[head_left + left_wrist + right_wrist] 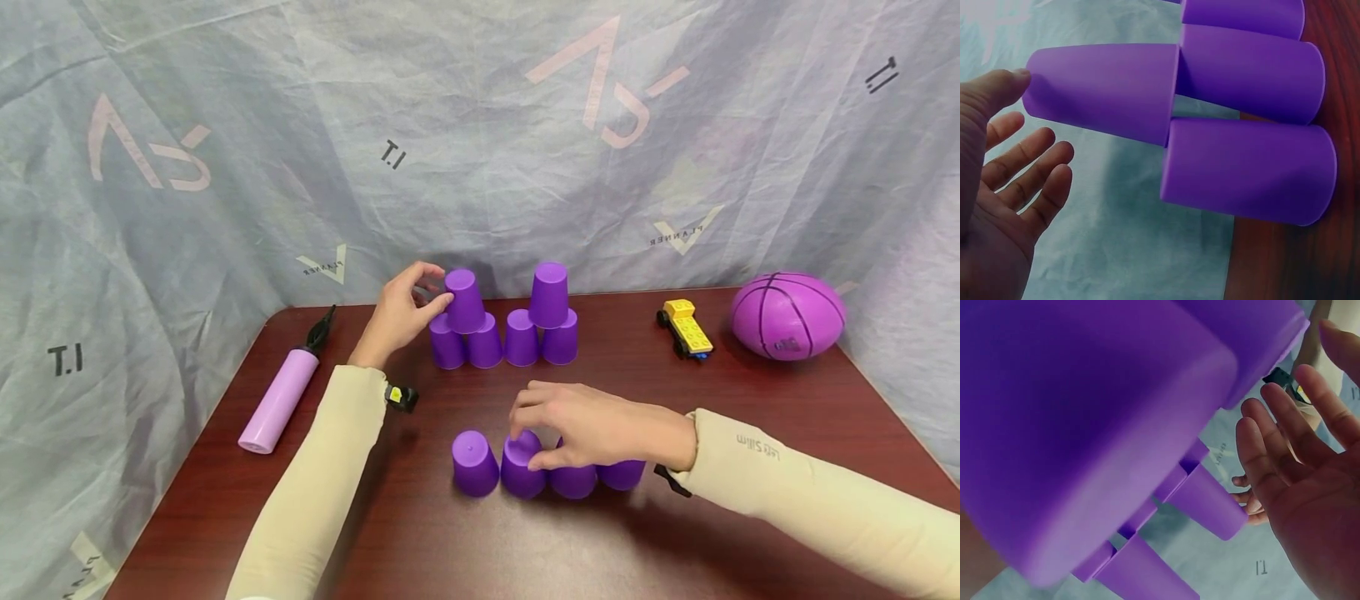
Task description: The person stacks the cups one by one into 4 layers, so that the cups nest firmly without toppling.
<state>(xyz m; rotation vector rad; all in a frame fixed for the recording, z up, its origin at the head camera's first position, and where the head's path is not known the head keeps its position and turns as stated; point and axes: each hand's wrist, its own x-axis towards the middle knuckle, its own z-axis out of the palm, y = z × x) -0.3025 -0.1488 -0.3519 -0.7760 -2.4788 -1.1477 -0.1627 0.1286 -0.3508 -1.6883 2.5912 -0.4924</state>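
1. Head view: the left hand [405, 310] stands beside the upper-left cup [465, 302], fingers loosely parted and curled round nothing; that inverted purple cup bridges two lower cups [486, 343]. Just beyond them from these fingers is the upper-right cup [550, 296] on its own pair. The right hand [581, 421] arches over the front row [475, 465], thumb before the second cup [519, 482]; I cannot tell whether it touches. To work well, I judge, the right fingers should take a cup evenly by its sides and lift it straight up, sparing its neighbours. Beyond the fingers, the cloth [480, 200] bears "T.I", mirrored "PLANNER" and large pink letters; print on the right sleeve [795, 492] looks like "Let's Slim", reversed.

2. Left wrist view: the thumb tip lies at the upper-left cup's base; the other fingers spread wide, clear of it. A light thumb, drawn straight away, should avoid a topple. No lettering is legible.

3. Right wrist view: relaxed, slightly spread fingers hold nothing, apart from the big close cup [1085, 437]. "T.I" shows on the cloth beside them.
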